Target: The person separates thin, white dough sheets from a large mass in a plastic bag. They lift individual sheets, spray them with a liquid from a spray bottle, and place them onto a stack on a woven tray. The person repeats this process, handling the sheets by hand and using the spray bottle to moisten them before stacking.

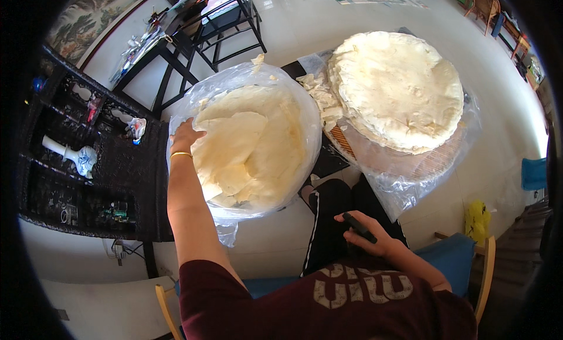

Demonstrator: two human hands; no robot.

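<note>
Before me is a large round container lined with clear plastic [310,120]. Thin, pale yellow, dough-like sheets [277,151] lie in it, some with folded or torn edges. My left hand [187,135] rests at the container's left rim, thumb spread toward the sheets; its fingertips are partly hard to make out. My right hand [371,236] is over my lap, holding a small dark stick-shaped tool [360,228] whose kind I cannot tell. To the right, a thick round stack of similar pale sheets [396,89] sits on a plastic-covered woven tray [343,142].
Torn scraps [323,98] lie between the container and the stack. On the left stands a dark carved shelf [114,164] with a white and blue vase [81,157]. A black chair [224,23] is farther back. A yellow plastic bag [478,221] is at the right.
</note>
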